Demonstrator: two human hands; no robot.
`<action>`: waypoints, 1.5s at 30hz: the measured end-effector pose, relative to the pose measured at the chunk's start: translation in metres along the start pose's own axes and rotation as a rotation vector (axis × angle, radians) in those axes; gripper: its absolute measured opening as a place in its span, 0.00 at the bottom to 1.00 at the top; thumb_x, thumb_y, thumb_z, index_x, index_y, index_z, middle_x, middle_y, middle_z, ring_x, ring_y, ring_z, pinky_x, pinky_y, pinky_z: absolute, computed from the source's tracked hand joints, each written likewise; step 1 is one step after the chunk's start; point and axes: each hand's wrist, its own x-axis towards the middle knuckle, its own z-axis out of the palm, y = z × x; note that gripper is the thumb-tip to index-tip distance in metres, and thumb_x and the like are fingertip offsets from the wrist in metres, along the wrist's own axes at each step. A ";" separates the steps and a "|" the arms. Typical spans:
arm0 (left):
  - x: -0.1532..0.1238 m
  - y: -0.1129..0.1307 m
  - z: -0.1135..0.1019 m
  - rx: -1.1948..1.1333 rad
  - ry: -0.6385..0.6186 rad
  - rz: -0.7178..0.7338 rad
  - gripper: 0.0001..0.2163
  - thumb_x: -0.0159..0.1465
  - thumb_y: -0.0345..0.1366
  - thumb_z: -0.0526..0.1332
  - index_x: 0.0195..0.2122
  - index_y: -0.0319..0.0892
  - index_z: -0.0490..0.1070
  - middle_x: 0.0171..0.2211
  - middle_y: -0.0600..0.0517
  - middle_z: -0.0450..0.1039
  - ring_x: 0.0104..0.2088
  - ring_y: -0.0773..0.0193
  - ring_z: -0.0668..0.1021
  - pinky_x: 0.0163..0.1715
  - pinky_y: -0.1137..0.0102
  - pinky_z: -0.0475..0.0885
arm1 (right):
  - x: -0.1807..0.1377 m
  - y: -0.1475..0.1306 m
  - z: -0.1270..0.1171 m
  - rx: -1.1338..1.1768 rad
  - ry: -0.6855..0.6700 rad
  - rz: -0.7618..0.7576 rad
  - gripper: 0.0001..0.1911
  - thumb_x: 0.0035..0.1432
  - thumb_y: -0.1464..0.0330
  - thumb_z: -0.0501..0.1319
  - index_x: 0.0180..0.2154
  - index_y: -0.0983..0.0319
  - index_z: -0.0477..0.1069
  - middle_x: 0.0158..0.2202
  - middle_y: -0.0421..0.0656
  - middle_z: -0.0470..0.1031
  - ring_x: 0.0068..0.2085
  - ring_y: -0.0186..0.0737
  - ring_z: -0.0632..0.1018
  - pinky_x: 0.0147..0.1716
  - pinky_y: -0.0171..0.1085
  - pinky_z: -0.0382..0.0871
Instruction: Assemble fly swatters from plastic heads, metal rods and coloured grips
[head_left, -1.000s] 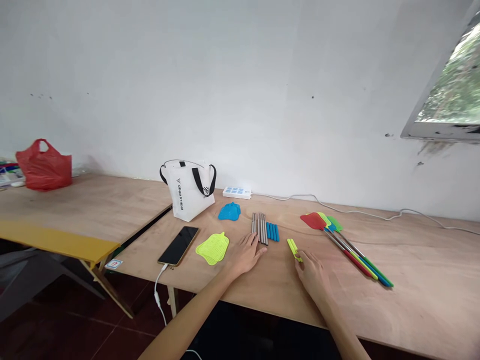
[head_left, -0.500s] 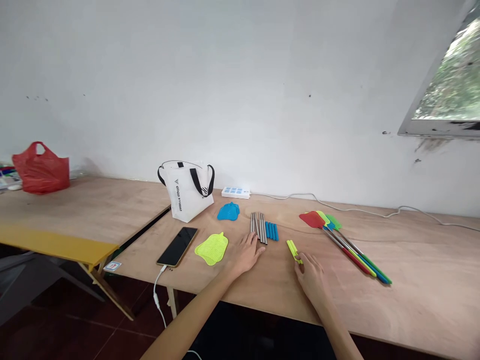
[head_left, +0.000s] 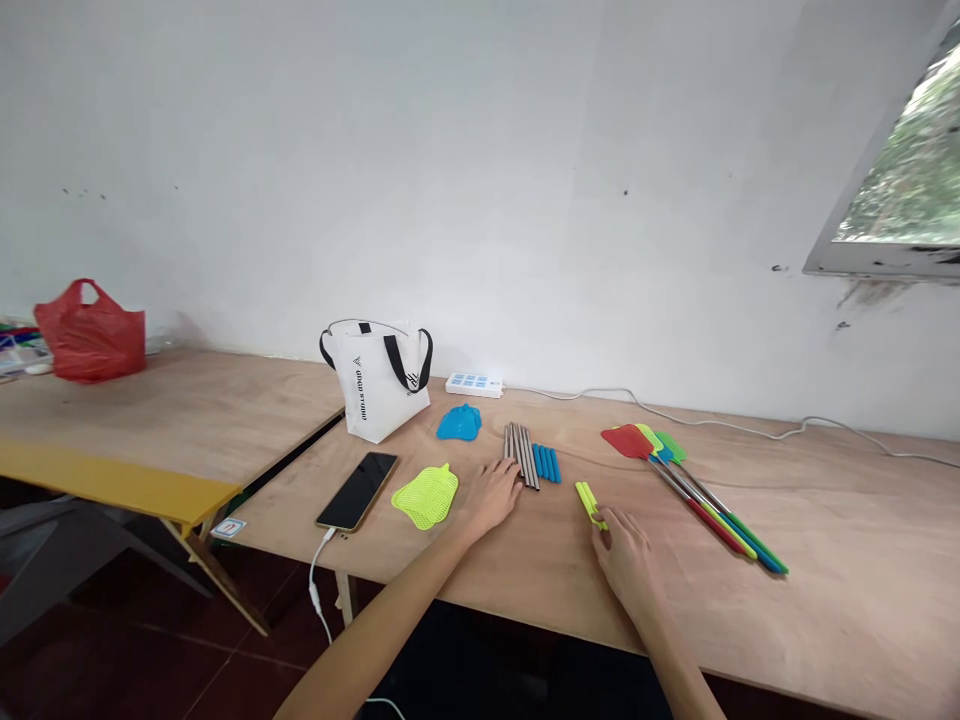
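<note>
A wooden table (head_left: 847, 510) carries metal tubes (head_left: 526, 458) at the left fingers (head_left: 498, 472), with blue grips (head_left: 547, 464) just to their right, and yellow grips (head_left: 584, 497) at the right fingers (head_left: 619, 521). Left of the left fingers lie yellow-green mesh heads (head_left: 426, 496) and a phone (head_left: 356, 490); farther beyond, blue heads (head_left: 459, 422). Swatters (head_left: 706, 517) lie right of the right fingers.

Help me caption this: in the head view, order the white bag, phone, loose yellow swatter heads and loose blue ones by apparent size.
White bag
Phone and loose yellow swatter heads: too alike to rank
Loose blue swatter heads
</note>
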 end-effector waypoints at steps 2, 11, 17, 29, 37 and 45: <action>-0.002 -0.003 0.002 0.008 0.002 0.003 0.17 0.74 0.35 0.49 0.61 0.44 0.67 0.63 0.44 0.66 0.61 0.49 0.70 0.58 0.53 0.66 | 0.000 0.000 0.000 -0.002 -0.003 -0.001 0.11 0.63 0.70 0.50 0.38 0.57 0.71 0.40 0.47 0.79 0.41 0.47 0.77 0.43 0.43 0.69; -0.003 -0.008 0.003 -0.011 0.021 -0.003 0.18 0.72 0.32 0.49 0.59 0.45 0.70 0.60 0.45 0.68 0.56 0.51 0.74 0.55 0.58 0.70 | -0.001 0.001 0.000 0.003 0.000 0.000 0.10 0.63 0.70 0.51 0.40 0.58 0.70 0.40 0.47 0.78 0.41 0.46 0.77 0.42 0.43 0.69; -0.003 -0.011 0.006 -0.048 0.030 -0.002 0.18 0.72 0.31 0.49 0.58 0.43 0.69 0.59 0.45 0.68 0.56 0.52 0.74 0.56 0.59 0.69 | 0.000 0.001 0.000 0.008 0.005 -0.007 0.10 0.62 0.70 0.51 0.39 0.58 0.70 0.39 0.47 0.78 0.40 0.46 0.77 0.42 0.43 0.69; -0.046 0.024 0.002 -0.205 -0.014 0.017 0.12 0.71 0.33 0.52 0.42 0.40 0.76 0.50 0.43 0.70 0.49 0.55 0.76 0.55 0.61 0.71 | -0.001 0.005 0.005 0.000 0.009 -0.001 0.11 0.63 0.70 0.51 0.39 0.58 0.71 0.39 0.47 0.78 0.41 0.46 0.77 0.42 0.43 0.69; -0.038 0.006 -0.011 -0.315 -0.082 0.216 0.19 0.66 0.21 0.52 0.49 0.47 0.77 0.61 0.49 0.67 0.64 0.57 0.66 0.63 0.62 0.64 | -0.001 0.004 0.003 -0.011 0.011 -0.029 0.11 0.63 0.71 0.51 0.39 0.58 0.71 0.41 0.47 0.79 0.41 0.46 0.78 0.43 0.43 0.69; -0.054 0.032 -0.006 -0.173 -0.072 0.251 0.11 0.71 0.33 0.59 0.48 0.51 0.78 0.45 0.49 0.71 0.49 0.56 0.73 0.52 0.62 0.68 | -0.002 0.005 0.006 0.031 0.015 0.008 0.09 0.63 0.69 0.51 0.39 0.57 0.69 0.41 0.47 0.77 0.40 0.45 0.77 0.42 0.42 0.70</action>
